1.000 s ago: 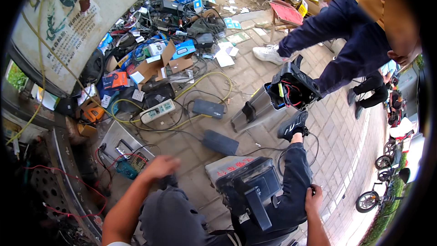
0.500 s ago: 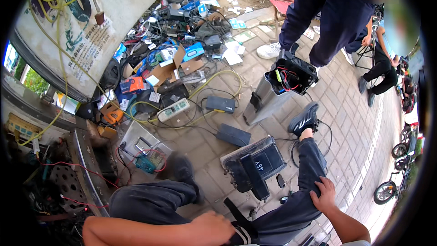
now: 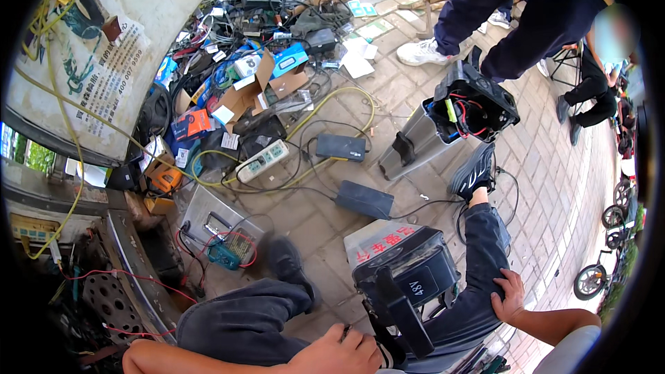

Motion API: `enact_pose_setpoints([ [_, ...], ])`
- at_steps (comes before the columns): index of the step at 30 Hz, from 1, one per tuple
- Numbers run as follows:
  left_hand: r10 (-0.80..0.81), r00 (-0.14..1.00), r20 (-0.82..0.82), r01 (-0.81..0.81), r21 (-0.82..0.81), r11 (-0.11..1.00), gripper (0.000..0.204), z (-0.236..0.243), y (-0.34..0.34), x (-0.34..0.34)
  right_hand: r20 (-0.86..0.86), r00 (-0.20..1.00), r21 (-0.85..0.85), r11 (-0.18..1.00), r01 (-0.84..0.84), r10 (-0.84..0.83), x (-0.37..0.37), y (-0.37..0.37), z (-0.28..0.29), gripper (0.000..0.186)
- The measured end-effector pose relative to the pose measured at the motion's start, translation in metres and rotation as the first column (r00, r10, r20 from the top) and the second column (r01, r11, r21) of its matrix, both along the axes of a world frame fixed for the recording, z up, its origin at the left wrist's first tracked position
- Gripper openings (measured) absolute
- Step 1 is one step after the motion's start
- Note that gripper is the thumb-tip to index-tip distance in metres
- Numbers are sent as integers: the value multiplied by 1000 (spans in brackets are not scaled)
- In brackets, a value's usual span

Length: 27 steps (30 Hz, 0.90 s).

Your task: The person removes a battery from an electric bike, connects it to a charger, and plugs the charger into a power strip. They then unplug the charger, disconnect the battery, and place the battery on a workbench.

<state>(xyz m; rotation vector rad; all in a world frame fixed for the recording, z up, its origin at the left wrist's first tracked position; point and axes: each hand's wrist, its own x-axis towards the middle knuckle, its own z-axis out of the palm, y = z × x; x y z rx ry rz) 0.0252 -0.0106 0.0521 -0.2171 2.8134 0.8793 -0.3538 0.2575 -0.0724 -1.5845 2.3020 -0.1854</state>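
Observation:
My left hand (image 3: pixel 341 352) is low at the centre, beside my bent leg, fingers curled around something dark that I cannot make out. My right hand (image 3: pixel 508 299) lies on my extended right leg (image 3: pixel 485 253) with its fingers apart. Between my legs a grey and black battery case (image 3: pixel 381 247) with red lettering stands tilted, its black handle upward. Beyond my right foot is a second case (image 3: pixel 422 145), open at the top with red wires showing. Two black charger bricks (image 3: pixel 364 199) and a white power strip (image 3: pixel 263 159) lie on the paving, joined by cables.
A teal device (image 3: pixel 223 255) on a metal box is at left, beside a dark cabinet (image 3: pixel 104 298) with wires. Boxes and parts (image 3: pixel 270 76) are heaped upper left. A person (image 3: pixel 526 21) stands beyond the open case; others (image 3: pixel 589 104) and parked bikes (image 3: pixel 590 280) are at right.
My left hand has moved down from beside my left knee to the bottom centre. My left shoe has come into view. The standing person's legs have shifted slightly.

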Motion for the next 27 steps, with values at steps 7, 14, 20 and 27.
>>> enact_pose_setpoints([
  [7, 66, 993, -93, -67, -6, 998, 25, 3, -7, 4, -36, 999, 25, 1000, -15, 15, 3, -11, 2, 36],
  [14, 158, 949, -274, -84, 265, 961, 25, 50, -44, -1, -36, 999, -19, 1000, 14, -15, 12, -12, -4, 35],
  [20, 304, 500, -811, -238, 209, 948, 26, 25, -21, -14, -59, 998, 41, 999, 28, -25, 15, -6, -10, 33],
  [27, 257, 459, -850, -180, 195, 964, 26, 31, -22, -6, -65, 995, 54, 995, 79, -75, 22, -12, -4, 33],
])
